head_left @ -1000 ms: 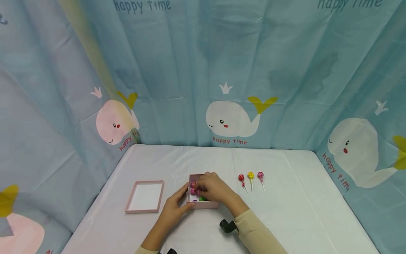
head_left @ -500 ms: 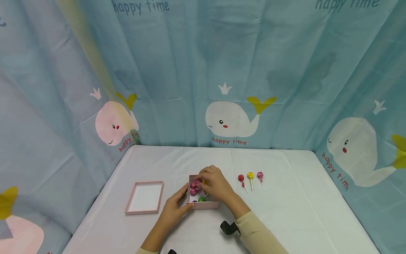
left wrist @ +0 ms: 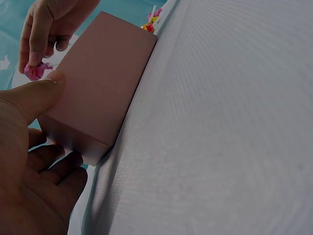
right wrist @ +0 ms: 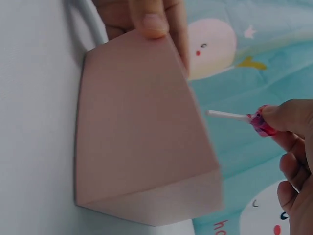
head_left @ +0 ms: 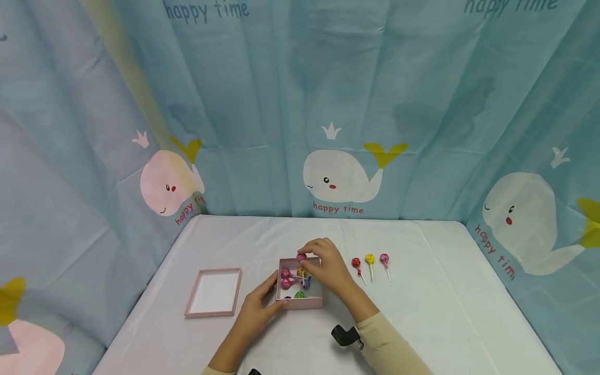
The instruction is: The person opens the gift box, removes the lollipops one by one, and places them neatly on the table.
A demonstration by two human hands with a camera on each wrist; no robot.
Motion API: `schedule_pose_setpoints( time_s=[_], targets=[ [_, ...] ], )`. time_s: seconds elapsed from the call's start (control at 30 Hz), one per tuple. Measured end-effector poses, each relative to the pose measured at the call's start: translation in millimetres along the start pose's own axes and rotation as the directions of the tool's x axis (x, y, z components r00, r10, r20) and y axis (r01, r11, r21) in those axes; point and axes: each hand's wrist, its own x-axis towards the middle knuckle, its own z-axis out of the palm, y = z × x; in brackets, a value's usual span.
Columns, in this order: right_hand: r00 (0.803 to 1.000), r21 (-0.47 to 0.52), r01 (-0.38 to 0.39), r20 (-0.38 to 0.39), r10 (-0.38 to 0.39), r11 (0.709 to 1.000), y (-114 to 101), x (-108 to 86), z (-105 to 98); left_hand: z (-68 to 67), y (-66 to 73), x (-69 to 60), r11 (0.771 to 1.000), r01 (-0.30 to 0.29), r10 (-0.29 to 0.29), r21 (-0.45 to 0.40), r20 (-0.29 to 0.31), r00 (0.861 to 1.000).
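Pink, probably cardboard, the box (right wrist: 142,117) is gripped by the left hand (head_left: 255,309); the right hand (head_left: 326,266) pinches a round, crinkled lollipop (right wrist: 259,122).

The right grip (head_left: 329,264) pinches a lollipop (head_left: 301,257) over the box (head_left: 302,303).

Soft, even light in the head view, dimmer wrist views, faint shadows on the white tabletop (head_left: 450,307)

The pink box (head_left: 304,303) mostly hides a purple candy (head_left: 288,298); the left wrist view crops the left hand (left wrist: 29,176).
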Motion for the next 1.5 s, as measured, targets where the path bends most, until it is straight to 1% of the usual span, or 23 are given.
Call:
schedule_pose_setpoints(
  time_s=[0.13, 0.23, 0.33, 0.37, 0.53, 0.73, 0.87, 1.07, 1.27, 1.5],
  targets=[
    [0.999, 0.045, -0.035, -0.013, 0.036, 0.998, -3.2, 0.0, -11.5, -0.9, 0.0, 0.0, 0.999, 0.023, -0.023, 0.022, -0.007, 1.0],
    [0.998, 0.076, -0.055, -0.025, 0.057, 0.996, -5.0, -0.7, -22.1, -2.0, 0.9, 0.8, 0.999, 0.019, -0.018, 0.026, -0.011, 1.0],
    [0.997, 0.087, -0.058, -0.041, 0.062, 0.994, -6.3, -4.4, -33.8, -1.7, 1.5, 1.4, 1.0, 0.014, -0.014, 0.023, -0.011, 1.0],
    [0.997, 0.081, -0.058, -0.047, 0.062, 0.995, -6.4, -6.4, -37.6, -1.1, 1.5, 1.3, 1.0, 0.014, -0.014, 0.025, -0.011, 1.0],
    [0.996, 0.066, -0.069, -0.058, 0.073, 0.995, -6.3, -18.9, -56.7, 1.8, 1.8, -0.2, 0.998, 0.057, -0.057, 0.015, 0.0, 0.998],
    [0.994, 0.052, -0.078, -0.068, 0.082, 0.996, -5.9, -32.6, -79.7, 2.0, 5.8, -1.7, 0.997, 0.073, -0.073, -0.01, 0.007, 0.997],
    [0.994, 0.035, -0.061, -0.086, 0.064, 0.998, -3.1, -39.1, -92.7, 0.4, 7.3, -1.2, 0.996, 0.087, -0.087, -0.01, 0.019, 0.996],
    [0.992, 0.049, -0.045, -0.112, 0.05, 0.998, 6.2, -43.3, -103.6, 0.0, 3.6, -0.6, 0.998, 0.069, -0.069, -0.015, 0.009, 0.998],
    [0.994, 0.063, -0.036, -0.105, 0.043, 0.997, 16.6, -47.4, -107.6, 1.0, 0.3, -0.9, 0.997, 0.07, -0.07, -0.021, -0.003, 0.998],
    [0.992, 0.059, -0.044, -0.118, 0.051, 0.997, 26.5, -50.9, -119.8, 1.0, 2.3, 0.3, 0.998, 0.062, -0.062, -0.012, 0.004, 0.998]
  ],
)
